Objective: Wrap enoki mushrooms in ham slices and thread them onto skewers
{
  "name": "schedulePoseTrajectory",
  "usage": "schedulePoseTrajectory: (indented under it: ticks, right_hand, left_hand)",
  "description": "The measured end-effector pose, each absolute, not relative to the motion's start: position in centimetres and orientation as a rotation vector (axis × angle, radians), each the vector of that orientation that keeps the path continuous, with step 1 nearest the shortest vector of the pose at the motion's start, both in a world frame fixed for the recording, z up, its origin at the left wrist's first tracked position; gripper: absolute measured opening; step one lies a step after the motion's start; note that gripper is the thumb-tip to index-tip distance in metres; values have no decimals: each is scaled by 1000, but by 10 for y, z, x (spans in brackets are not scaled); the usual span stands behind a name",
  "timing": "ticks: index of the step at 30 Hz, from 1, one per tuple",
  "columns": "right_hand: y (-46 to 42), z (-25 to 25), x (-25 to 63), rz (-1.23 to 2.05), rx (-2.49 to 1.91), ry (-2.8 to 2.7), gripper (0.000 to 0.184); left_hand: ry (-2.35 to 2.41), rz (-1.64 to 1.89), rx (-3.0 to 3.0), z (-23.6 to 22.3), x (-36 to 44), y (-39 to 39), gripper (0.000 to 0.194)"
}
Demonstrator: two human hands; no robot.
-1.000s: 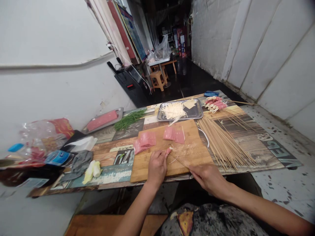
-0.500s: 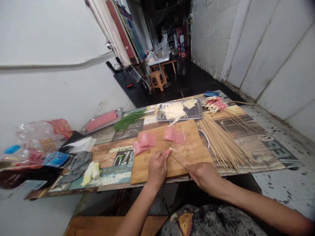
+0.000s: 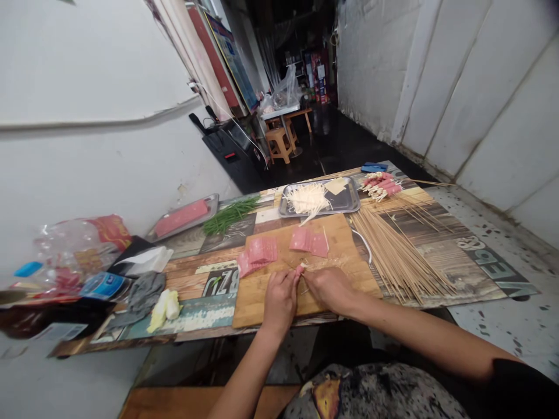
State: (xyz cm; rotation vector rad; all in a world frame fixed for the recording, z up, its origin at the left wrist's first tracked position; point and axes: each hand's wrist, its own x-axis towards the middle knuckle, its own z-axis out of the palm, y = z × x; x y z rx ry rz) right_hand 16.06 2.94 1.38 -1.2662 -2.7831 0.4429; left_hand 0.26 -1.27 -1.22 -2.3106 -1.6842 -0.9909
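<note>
1. The left hand (image 3: pixel 280 297) is closed in a pinch, its thumb and fingers holding a small pink roll (image 3: pixel 299 269) with pale ends of filling showing.
2. The right hand (image 3: pixel 334 290) is just beside it, fingertips drawn together at the roll; whatever they grip is mostly hidden.
3. Both hands and the roll are over the near part of a wooden cutting board (image 3: pixel 257 302).
4. Farther up the board lie two groups of overlapping pink slices, the left slices (image 3: pixel 262 250) and the right slices (image 3: pixel 308 241), set apart.
5. Just beyond the board, a metal tray (image 3: pixel 345 203) holds pale shreds (image 3: pixel 307 199).
6. To the board's right, bare sticks (image 3: pixel 399 256) fan across the table (image 3: pixel 445 256); finished-looking pink rolls on sticks (image 3: pixel 381 185) are piled beyond them.
7. To the left are green stalks (image 3: pixel 231 214), a second tray (image 3: pixel 211 208) with a pink slab (image 3: pixel 181 217), pale leafy pieces (image 3: pixel 166 309) and a grey cloth (image 3: pixel 142 297).
</note>
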Motion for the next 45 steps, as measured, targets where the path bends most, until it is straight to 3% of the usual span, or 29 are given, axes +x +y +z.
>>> schedulePoseTrajectory:
  ticks: [11,19,29,37,45]
  right_hand:
    - [15,19,187,320,-1155,-2672,26]
    - [57,7,250,-10,-982,-2526,23]
    - [135,0,319,-37,-1122,-2601,25]
    - [123,24,305,-122,-1115,-2444,27]
    - [79,20,211,-169,-895,-2698,21]
  left_hand:
    - [-1718,-913,-2287,-5,9,-9,17]
    - [-1584,-859,-2255,11,63,35,19]
    - [-2040,-560,-2263,5,143,113,41]
    - [-1776,-691,-2481,18,105,77,15]
    - [-1767,-991,-2417,2,47,5,23]
